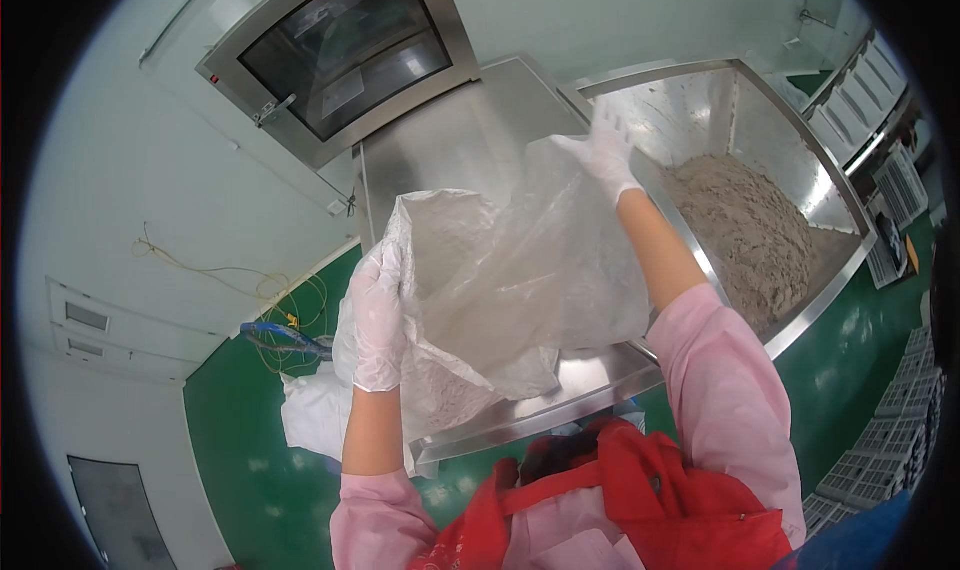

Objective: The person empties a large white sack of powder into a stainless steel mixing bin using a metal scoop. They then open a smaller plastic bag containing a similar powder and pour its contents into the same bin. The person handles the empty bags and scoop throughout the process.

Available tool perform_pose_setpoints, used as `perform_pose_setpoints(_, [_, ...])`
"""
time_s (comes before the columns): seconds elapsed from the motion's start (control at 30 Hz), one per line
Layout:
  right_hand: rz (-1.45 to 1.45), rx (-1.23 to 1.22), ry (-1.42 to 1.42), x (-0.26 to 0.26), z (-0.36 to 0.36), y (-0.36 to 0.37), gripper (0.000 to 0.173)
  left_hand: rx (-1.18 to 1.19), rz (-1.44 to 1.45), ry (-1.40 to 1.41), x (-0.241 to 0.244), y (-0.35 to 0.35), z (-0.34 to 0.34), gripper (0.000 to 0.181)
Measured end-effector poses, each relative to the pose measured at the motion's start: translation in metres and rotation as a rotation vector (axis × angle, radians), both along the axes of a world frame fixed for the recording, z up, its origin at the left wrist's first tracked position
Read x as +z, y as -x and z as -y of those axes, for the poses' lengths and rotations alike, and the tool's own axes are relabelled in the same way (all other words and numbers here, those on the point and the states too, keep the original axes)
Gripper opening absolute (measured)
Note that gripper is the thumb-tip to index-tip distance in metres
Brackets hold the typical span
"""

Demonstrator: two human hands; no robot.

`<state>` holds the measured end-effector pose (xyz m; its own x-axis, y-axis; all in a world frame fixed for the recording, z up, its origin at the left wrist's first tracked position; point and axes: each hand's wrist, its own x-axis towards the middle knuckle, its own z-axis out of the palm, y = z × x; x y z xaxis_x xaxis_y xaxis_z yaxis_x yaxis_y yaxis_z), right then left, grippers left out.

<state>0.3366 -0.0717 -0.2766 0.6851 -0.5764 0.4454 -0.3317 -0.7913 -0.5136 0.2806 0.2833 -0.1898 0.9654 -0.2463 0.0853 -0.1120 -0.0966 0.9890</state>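
Note:
My left hand (pixel 379 315), in a thin white glove, grips the upper rim of a white sack (pixel 454 397) that stands at the steel table's near left. A clear plastic liner (pixel 592 277) spreads out of the sack's mouth towards the right. At the liner's upper right corner is my right hand (pixel 609 150), also gloved, with fingers spread and thumb against or just over the plastic; I cannot tell if they touch. Inside the sack, pale contents show only dimly through the film. Right of my right forearm lies a grey-brown, moist-looking mass (pixel 750 232) in a deep steel bin (pixel 799 112).
The steel table (pixel 450 142) runs back to a wall hatch with a glass door (pixel 349 52). A blue handle (pixel 281 337) and a yellow cord (pixel 262 277) are at the left. Stacked grey crates (pixel 874 435) stand on the green floor (pixel 270 450) at the right.

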Motion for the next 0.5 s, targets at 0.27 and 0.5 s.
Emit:
perform_pose_setpoints(0.27, [0.163,0.556,-1.194,0.036,-0.041,0.043,0.042,0.028,0.010,0.003,0.007,-0.013,-0.008,0.042])
perform_pose_setpoints(0.5, [0.423,1.120,-0.374,0.079,-0.162,0.086,0.022,0.083,-0.136,0.027,0.027,-0.047,0.000,0.045])
